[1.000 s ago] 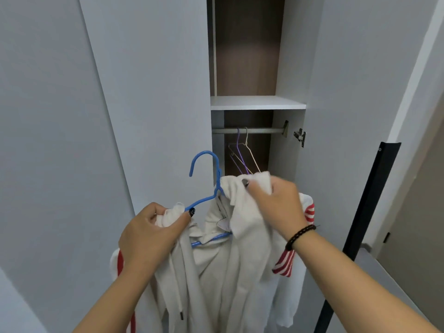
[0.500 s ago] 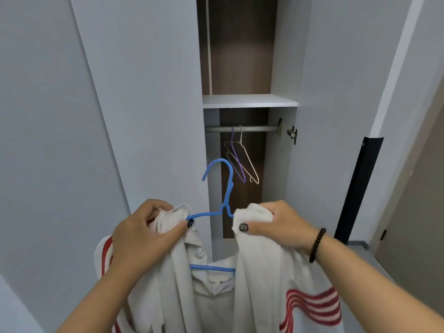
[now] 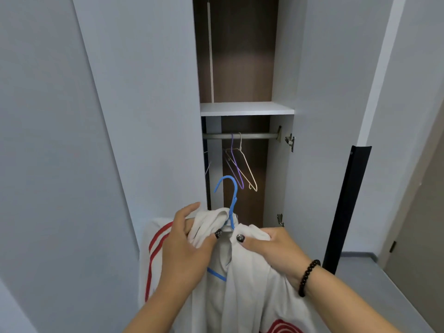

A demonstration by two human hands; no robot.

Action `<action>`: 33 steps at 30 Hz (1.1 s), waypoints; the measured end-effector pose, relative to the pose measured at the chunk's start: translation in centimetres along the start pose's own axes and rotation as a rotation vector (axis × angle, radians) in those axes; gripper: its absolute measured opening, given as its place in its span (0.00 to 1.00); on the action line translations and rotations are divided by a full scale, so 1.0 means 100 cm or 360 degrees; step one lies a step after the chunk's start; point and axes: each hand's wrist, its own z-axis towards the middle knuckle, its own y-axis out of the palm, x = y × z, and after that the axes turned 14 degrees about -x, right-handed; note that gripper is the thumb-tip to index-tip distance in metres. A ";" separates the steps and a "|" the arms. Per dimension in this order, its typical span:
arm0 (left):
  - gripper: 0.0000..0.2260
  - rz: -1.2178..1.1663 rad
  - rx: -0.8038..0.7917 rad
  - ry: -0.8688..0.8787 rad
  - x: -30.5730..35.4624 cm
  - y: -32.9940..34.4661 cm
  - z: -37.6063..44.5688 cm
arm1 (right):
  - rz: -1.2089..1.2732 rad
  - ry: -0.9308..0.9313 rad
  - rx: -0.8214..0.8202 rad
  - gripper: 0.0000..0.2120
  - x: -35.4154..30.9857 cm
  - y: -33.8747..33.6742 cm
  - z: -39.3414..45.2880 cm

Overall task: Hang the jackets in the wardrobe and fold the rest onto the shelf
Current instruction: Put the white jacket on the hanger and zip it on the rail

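I'm settling the white jacket onto the blue hanger, just below the wardrobe rail; my left hand and right hand each clutch a collar side. Next, I judge, the hook must go up onto that rail, beside the bare hangers.

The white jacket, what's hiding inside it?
A blue hanger is inside the white jacket. Its hook sticks out above the collar, and a short blue piece shows lower down. The rest is covered by cloth and by the left hand and right hand.
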 end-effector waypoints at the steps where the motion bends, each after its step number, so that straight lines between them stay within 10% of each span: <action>1: 0.25 -0.0081 0.0056 -0.0123 -0.005 0.007 -0.002 | 0.0043 -0.0009 0.0016 0.21 0.002 -0.003 -0.003; 6: 0.06 -0.0315 -0.0318 -0.0654 -0.012 0.035 -0.001 | -0.0031 0.0001 0.0054 0.27 0.005 -0.012 -0.013; 10: 0.07 -0.0837 -0.0406 -0.0492 0.010 0.034 0.011 | -0.0183 -0.0012 0.0074 0.23 0.007 -0.023 -0.024; 15: 0.16 -0.0149 0.0004 -0.0774 -0.017 0.028 0.051 | -0.0246 0.0036 0.0088 0.18 0.009 -0.044 -0.025; 20: 0.07 -0.1072 -0.0364 -0.0854 -0.023 0.039 0.072 | -0.0194 0.0140 0.0162 0.24 0.021 -0.048 -0.011; 24: 0.15 0.0013 -0.0721 -0.0516 -0.042 0.072 0.080 | -0.0096 0.0213 0.0238 0.29 0.027 -0.060 0.013; 33: 0.24 0.0053 -0.1081 -0.0187 -0.074 0.071 0.154 | 0.0080 0.0283 0.0201 0.21 0.033 -0.054 0.084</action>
